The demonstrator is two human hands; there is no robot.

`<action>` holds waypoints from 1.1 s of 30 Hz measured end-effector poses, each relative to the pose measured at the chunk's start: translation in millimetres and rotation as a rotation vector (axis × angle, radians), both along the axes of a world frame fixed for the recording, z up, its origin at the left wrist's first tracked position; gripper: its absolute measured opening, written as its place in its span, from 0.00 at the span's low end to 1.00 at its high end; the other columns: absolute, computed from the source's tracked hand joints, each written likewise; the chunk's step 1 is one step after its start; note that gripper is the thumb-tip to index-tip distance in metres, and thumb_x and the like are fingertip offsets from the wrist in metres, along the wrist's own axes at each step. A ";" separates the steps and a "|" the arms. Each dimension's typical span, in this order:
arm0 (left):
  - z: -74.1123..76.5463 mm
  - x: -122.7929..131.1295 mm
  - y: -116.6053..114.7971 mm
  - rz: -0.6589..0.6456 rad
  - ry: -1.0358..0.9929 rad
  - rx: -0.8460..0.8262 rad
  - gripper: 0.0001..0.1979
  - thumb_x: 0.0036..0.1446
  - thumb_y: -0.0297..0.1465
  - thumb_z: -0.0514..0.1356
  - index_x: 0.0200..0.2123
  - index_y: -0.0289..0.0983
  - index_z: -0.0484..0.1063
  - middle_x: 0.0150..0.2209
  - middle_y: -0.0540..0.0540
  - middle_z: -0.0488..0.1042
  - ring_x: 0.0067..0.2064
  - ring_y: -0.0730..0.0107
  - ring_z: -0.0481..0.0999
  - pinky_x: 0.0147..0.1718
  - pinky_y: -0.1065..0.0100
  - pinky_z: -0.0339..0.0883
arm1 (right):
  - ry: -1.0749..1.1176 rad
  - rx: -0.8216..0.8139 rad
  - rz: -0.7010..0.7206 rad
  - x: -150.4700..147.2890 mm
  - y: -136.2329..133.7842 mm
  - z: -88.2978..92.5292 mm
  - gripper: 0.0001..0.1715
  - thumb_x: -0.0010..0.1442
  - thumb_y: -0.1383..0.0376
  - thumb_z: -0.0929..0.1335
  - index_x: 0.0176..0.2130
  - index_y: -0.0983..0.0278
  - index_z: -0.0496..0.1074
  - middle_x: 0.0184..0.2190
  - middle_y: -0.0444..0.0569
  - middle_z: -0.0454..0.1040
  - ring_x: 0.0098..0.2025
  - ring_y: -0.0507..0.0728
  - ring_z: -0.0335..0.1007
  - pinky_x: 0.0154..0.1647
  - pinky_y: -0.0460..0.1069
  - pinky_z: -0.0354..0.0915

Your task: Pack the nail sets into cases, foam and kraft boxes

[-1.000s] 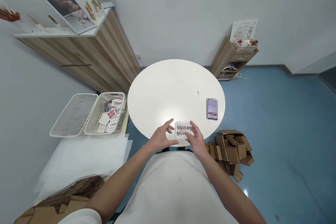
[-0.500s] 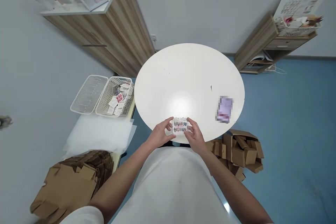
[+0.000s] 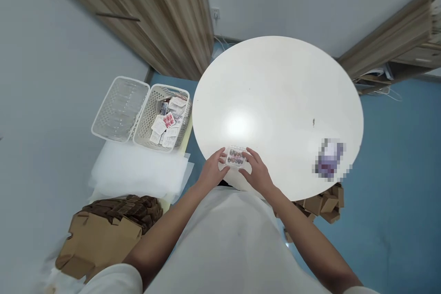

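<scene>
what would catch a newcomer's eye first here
The round white table fills the middle, and at its near edge the left hand and right hand hold a clear case of painted nail tips between them. To the left, a white basket holds small packets, with flattened cardboard boxes nearer the person.

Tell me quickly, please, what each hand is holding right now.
Left hand: shut on the left end of the small clear plastic case of painted nail tips.
Right hand: shut on the same case's right end.
</scene>
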State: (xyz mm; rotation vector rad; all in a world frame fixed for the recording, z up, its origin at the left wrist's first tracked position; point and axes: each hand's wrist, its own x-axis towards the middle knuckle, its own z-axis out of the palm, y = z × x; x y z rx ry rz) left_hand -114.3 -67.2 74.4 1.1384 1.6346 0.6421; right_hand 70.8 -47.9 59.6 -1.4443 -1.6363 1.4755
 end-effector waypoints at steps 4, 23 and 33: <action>-18.5 -38.0 16.2 -0.024 0.065 0.021 0.29 0.46 0.30 0.59 0.54 0.42 0.59 0.47 0.44 0.65 0.43 0.64 0.66 0.39 0.64 0.63 | -0.060 0.002 0.035 -50.3 28.3 -15.0 0.29 0.48 0.65 0.68 0.51 0.52 0.64 0.58 0.45 0.55 0.57 0.62 0.53 0.55 0.62 0.55; -78.1 -103.9 89.0 -0.151 0.170 0.142 0.33 0.50 0.28 0.57 0.58 0.36 0.48 0.52 0.39 0.56 0.55 0.57 0.56 0.53 0.57 0.53 | -0.398 0.088 0.113 -136.4 106.2 -56.9 0.28 0.52 0.68 0.64 0.52 0.59 0.58 0.61 0.50 0.48 0.60 0.61 0.49 0.54 0.58 0.57; -78.1 -97.5 85.1 -0.174 0.247 0.173 0.36 0.50 0.29 0.56 0.60 0.36 0.43 0.54 0.37 0.55 0.56 0.54 0.55 0.53 0.54 0.54 | -0.463 0.207 0.170 -137.0 107.8 -63.1 0.28 0.51 0.69 0.63 0.52 0.64 0.57 0.59 0.57 0.49 0.60 0.61 0.47 0.54 0.57 0.58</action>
